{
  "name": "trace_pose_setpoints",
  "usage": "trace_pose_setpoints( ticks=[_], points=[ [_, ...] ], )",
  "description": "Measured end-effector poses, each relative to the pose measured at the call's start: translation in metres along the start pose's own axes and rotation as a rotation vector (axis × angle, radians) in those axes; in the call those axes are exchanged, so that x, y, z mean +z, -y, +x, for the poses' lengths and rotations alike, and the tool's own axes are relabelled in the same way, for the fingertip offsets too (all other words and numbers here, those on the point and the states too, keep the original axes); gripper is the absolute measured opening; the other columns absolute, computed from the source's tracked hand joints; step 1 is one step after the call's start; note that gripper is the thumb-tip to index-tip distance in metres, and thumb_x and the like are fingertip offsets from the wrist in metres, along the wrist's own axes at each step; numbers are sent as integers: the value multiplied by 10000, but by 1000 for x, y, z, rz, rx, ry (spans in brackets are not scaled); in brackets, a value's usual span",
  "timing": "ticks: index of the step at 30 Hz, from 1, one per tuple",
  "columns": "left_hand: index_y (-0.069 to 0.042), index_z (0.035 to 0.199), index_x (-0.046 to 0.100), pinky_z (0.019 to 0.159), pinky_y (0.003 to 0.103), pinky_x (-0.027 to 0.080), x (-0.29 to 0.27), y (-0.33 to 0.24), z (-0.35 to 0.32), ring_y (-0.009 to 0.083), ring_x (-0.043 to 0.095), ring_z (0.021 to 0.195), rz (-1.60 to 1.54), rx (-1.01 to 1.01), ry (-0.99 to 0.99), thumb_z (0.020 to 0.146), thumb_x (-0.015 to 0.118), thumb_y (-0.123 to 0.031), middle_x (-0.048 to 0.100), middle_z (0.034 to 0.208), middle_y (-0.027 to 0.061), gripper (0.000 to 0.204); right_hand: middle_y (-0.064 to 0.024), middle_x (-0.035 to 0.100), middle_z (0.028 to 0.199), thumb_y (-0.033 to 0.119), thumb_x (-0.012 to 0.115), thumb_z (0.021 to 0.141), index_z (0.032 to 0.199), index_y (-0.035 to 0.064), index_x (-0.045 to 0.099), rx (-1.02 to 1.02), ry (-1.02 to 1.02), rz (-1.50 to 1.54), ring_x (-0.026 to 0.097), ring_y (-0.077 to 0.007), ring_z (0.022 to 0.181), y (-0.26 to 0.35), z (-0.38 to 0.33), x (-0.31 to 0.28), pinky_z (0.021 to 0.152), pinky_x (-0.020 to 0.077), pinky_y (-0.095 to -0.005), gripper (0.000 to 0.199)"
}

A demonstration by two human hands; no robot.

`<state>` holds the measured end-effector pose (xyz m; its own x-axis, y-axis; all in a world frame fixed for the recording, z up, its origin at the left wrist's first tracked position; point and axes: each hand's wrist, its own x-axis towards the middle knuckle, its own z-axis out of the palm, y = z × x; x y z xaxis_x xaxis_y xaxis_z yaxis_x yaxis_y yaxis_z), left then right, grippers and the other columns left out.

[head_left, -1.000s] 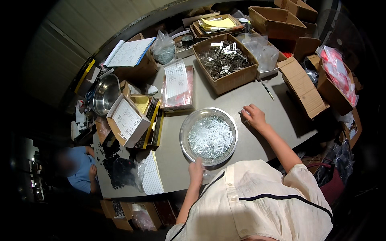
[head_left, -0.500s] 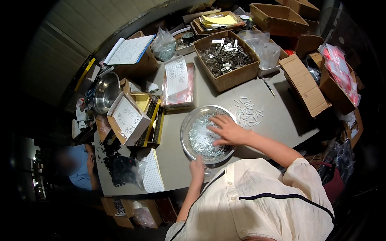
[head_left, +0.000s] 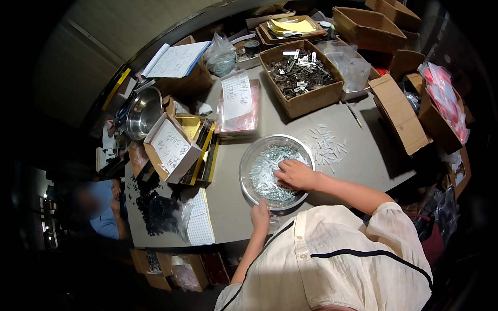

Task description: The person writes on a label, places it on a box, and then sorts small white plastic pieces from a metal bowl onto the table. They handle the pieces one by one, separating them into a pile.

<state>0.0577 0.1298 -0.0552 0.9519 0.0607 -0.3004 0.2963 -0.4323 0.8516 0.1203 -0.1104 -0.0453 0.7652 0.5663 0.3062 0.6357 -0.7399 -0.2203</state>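
A round steel bowl [head_left: 244, 173] stands near the table's front edge, holding a heap of small silvery metal pieces [head_left: 265, 168], too fine to tell their kind. My right hand [head_left: 296, 175] is inside it, fingers curled down into the heap; the fingertips are hidden, so whatever they pinch cannot be seen. At the bowl's near rim, my left hand [head_left: 260, 215] grips the edge with the thumb up. Several slim pale pieces [head_left: 328, 147] lie scattered on the table just right of the bowl.
Behind the bowl sit a paper-topped box [head_left: 237, 106] and a carton of dark metal parts [head_left: 301, 78]. Left are an open white carton [head_left: 171, 147], a second steel bowl [head_left: 144, 113] and black bits [head_left: 148, 212]. An upright cardboard flap [head_left: 399, 114] stands right. Another person [head_left: 106, 207] is at far left.
My right hand's spread fingers have curled down into the metal pieces. My left hand stays at the bowl's rim. The whole view has shifted slightly.
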Motion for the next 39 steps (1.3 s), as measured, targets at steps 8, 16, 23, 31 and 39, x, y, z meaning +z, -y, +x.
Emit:
trace_pose_setpoints(
  ticks=[8,16,23,31,39],
  points=[
    [55,685,663,566,382,471,0,11,3,196,608,554,-74,-38,-2,1033,544,-484,631,591,105,653,-137,711,739,299,653,969,923,35,681,344,-149,491,695,-299,685,-20,16,-16,673,546,-434,269],
    [7,895,682,503,253,286,-34,28,16,53,381,541,-434,-53,-26,1095,485,-459,450,617,-53,545,23,662,790,217,694,972,910,44,730,943,-459,1613,581,-70,684,-56,-19,-67,640,469,-246,188],
    [-43,1055,729,579,290,440,-74,34,75,122,563,615,-92,124,-244,1121,396,-410,602,700,15,500,6,648,783,219,640,989,876,44,715,1068,-680,1286,579,-87,678,-104,-83,-48,637,449,-241,221],
    [-184,1057,718,682,435,534,-57,25,86,304,741,793,433,308,-306,1092,450,-394,771,860,56,342,-19,689,940,397,610,1044,1112,41,722,1222,-387,1281,609,-94,804,-107,-95,-77,695,489,-252,379],
    [-191,1059,725,667,435,527,-56,26,86,293,737,774,463,313,-335,1085,466,-413,761,836,54,343,-206,638,1320,336,642,992,1256,18,669,773,-174,146,605,-404,1205,-67,-82,-106,1040,481,-452,415]
  ],
)
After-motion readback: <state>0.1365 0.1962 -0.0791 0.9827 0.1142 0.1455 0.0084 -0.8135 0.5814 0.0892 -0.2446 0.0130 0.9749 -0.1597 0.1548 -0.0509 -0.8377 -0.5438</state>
